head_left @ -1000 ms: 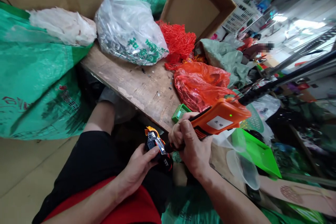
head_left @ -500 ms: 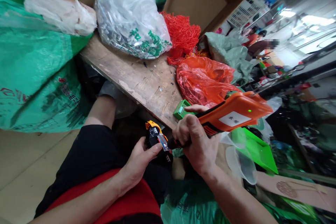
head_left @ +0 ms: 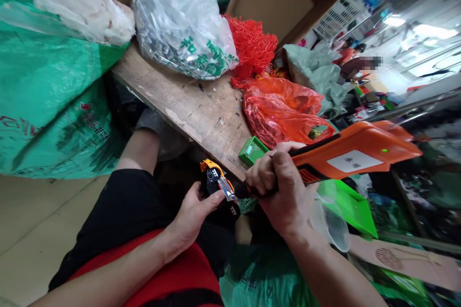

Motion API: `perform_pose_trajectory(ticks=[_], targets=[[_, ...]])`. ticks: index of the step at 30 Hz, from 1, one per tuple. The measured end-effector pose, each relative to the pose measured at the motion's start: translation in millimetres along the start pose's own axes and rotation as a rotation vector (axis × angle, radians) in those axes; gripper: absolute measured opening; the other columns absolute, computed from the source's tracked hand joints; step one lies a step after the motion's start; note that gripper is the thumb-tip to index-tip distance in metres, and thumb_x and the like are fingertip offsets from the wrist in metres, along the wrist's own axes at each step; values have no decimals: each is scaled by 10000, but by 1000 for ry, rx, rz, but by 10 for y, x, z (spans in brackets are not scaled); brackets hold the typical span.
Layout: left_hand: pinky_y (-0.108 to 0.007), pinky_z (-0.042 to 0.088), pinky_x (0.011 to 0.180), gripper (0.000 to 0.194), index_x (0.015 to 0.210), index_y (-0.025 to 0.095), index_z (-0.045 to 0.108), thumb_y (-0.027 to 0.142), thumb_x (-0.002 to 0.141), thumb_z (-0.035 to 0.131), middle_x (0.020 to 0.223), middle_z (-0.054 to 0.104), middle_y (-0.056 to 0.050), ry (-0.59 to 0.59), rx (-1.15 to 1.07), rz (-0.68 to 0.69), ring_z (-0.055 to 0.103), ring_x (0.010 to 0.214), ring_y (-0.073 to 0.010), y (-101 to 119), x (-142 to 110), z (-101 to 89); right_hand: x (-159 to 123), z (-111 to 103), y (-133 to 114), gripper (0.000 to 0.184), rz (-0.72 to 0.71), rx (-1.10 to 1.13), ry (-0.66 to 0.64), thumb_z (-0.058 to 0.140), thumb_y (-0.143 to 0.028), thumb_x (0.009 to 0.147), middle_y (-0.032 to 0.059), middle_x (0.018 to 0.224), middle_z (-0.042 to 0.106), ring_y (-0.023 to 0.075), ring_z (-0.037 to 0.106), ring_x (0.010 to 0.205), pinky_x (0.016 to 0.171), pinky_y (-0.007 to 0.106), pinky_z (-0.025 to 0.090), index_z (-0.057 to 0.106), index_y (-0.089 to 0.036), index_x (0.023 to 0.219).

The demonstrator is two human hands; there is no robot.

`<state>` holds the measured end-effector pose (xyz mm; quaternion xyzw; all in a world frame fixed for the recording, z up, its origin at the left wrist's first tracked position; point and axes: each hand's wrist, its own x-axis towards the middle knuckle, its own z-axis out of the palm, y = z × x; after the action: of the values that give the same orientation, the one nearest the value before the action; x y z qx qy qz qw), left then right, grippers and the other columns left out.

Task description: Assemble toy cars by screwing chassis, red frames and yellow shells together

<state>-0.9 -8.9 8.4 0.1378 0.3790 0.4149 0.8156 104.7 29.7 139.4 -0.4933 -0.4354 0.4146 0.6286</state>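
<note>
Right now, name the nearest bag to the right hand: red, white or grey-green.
The red bag, beside the green basket; the white bag and grey-green bag lie farther from the right hand.

decent lane along table edge (head_left: 183, 124), white bag (head_left: 180, 24) behind, red bag (head_left: 277, 110) (kinda sprawly), green basket (head_left: 253, 151) crowding right hand (head_left: 284, 187)

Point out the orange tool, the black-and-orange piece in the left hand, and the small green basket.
Orange tool (head_left: 355, 161): head view, white label on its body.
Black-and-orange piece (head_left: 212, 175): head view, its round black disc.
Small green basket (head_left: 246, 157): head view, its side wall.
</note>
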Motion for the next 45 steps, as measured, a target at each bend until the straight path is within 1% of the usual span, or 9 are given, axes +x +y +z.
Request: perform_pose_trajectory(ticks=[5, 11, 20, 24, 27, 32, 39, 42, 45], targets=[[-401, 546, 901, 501, 1070, 135, 668, 380, 700, 901, 1077, 760, -126, 22, -54, -17, 692, 1018, -274, 5, -1, 3, 16, -16, -56, 281, -5, -1, -16, 753, -361, 880, -131, 462, 431, 59, 354, 350, 408, 220, 365, 515, -237, 798], [-373, 555, 860, 477, 1031, 144, 693, 363, 672, 919, 1039, 769, -107, 29, -103, -30, 704, 983, -261, 41, -28, 26, -7, -4, 16, 270, -21, -10, -20, 744, -359, 889, -133, 467, 422, 58, 346, 344, 395, 216, 344, 511, -241, 817], [-399, 551, 890, 507, 1090, 136, 669, 384, 707, 891, 1091, 749, -123, 16, -83, -41, 677, 1023, -267, 6, -38, 1, -53, 36, 70, 338, 15, -3, -4, 786, -427, 839, -134, 456, 400, 55, 331, 337, 386, 220, 336, 507, -238, 809], [-401, 547, 892, 507, 1104, 137, 668, 395, 723, 879, 1122, 738, -133, 21, -68, -40, 667, 1054, -276, 0, -40, 2, -65, 41, 71, 335, 1, -5, 1, 776, -431, 847, -135, 458, 395, 57, 323, 340, 378, 213, 323, 500, -243, 819], [-405, 547, 890, 514, 1100, 136, 668, 405, 717, 881, 1129, 736, -140, 30, -64, -48, 665, 1058, -283, -7, -33, 4, -69, 33, 78, 309, -15, -5, -6, 763, -413, 865, -135, 460, 398, 56, 330, 339, 389, 217, 339, 511, -240, 821], [-409, 552, 892, 489, 1103, 137, 669, 398, 739, 866, 1130, 736, -140, 18, -63, -50, 665, 1061, -282, -18, -32, -5, -76, 24, 94, 313, 8, 16, -10, 777, -398, 854, -131, 459, 402, 54, 330, 344, 386, 217, 354, 515, -233, 807], [-390, 553, 879, 498, 1117, 132, 661, 405, 748, 857, 1132, 734, -133, 43, -55, -52, 662, 1057, -266, -15, -49, 6, -68, 37, 102, 379, 28, 40, -6, 817, -404, 814, -132, 443, 407, 55, 337, 337, 375, 211, 356, 480, -237, 770], [-386, 551, 872, 500, 1102, 128, 665, 418, 743, 858, 1115, 738, -135, 60, -41, -30, 665, 1048, -269, -48, -61, -9, -77, 46, 120, 378, 11, 46, -12, 803, -394, 834, -132, 444, 409, 53, 345, 337, 380, 207, 365, 466, -238, 763], [-410, 548, 897, 493, 1088, 126, 658, 422, 746, 856, 1095, 740, -133, 62, -14, 13, 670, 1045, -277, -93, -67, -45, -89, 49, 152, 339, 16, 34, -16, 794, -385, 847, -137, 449, 422, 53, 356, 339, 389, 202, 373, 488, -241, 811]])
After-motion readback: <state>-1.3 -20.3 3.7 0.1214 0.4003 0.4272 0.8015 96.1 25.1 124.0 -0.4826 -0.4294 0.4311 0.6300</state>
